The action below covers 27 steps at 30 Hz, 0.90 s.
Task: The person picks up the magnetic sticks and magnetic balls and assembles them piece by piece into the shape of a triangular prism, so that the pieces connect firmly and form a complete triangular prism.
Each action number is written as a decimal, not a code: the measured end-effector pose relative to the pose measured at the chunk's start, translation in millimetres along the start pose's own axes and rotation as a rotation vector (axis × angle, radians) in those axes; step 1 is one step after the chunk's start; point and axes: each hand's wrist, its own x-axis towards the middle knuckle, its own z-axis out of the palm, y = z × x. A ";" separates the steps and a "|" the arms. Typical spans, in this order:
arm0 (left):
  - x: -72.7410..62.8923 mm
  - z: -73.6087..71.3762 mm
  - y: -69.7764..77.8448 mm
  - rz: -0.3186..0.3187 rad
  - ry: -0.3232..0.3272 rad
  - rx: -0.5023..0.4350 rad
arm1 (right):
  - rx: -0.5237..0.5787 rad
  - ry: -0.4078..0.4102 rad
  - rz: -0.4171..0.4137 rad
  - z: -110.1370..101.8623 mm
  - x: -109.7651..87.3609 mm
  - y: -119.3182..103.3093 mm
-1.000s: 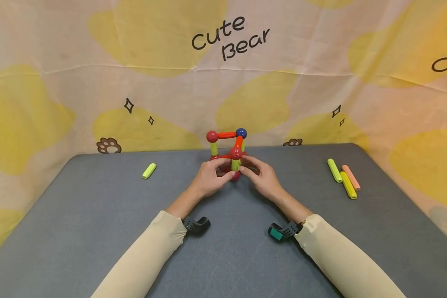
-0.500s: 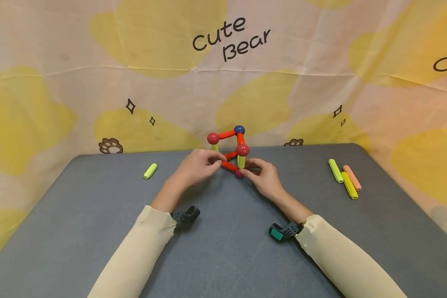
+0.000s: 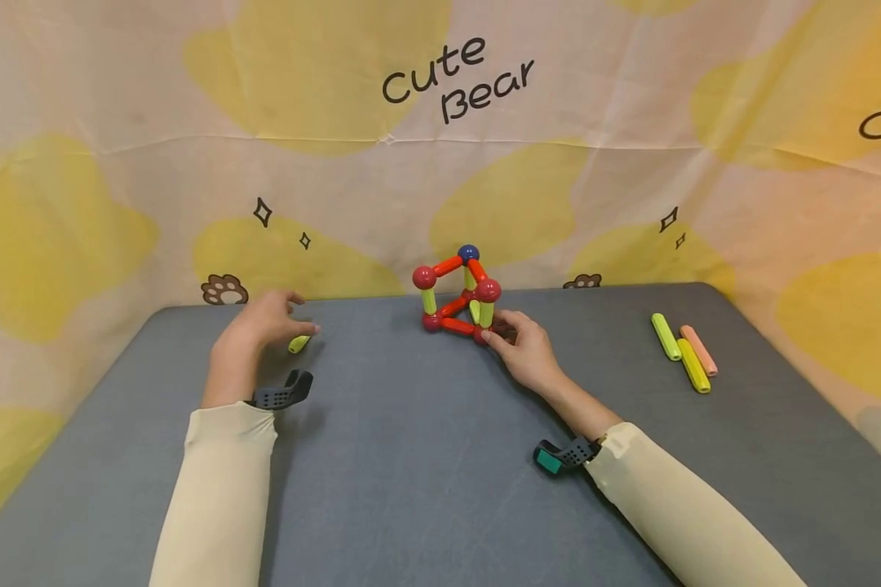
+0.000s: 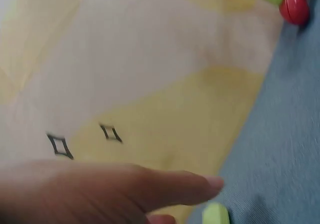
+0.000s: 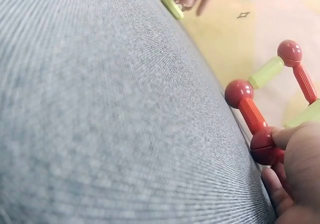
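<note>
A frame of magnetic rods and balls point(image 3: 457, 327) stands toward the back of the table, with red and yellow-green rods, red balls and one blue ball point(image 3: 468, 253) on top. My right hand point(image 3: 526, 355) pinches the red ball point(image 5: 265, 145) at its lower front corner, thumb on the near side. Far to the left, my left hand point(image 3: 260, 322) hovers over a short yellow-green rod point(image 3: 298, 344) lying on the table, thumb and fingers spread apart. The left wrist view catches only the tip of that rod point(image 4: 216, 214), just below an extended finger point(image 4: 200, 186).
Three loose rods lie close together at the right: a yellow-green rod point(image 3: 666, 337), a yellow rod point(image 3: 693, 366) and a pink rod point(image 3: 699, 350). Behind the grey table point(image 3: 411, 456) hangs a patterned cloth point(image 3: 338, 179) along the back edge.
My left hand has let go of the frame and moved left to the lone yellow-green rod. The frame has turned somewhat, while my right hand stays at its lower corner.
</note>
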 end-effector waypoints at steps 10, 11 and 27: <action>11.4 24.8 -9.7 0.040 0.036 0.017 | -0.005 0.025 0.066 -0.1 -0.8 2.5; 12.7 25.8 -8.2 0.063 0.044 0.018 | -0.012 0.036 0.069 -0.2 -1.0 2.4; 19.7 36.2 89.4 0.491 0.393 -0.275 | -0.004 0.045 0.011 1.3 1.9 2.1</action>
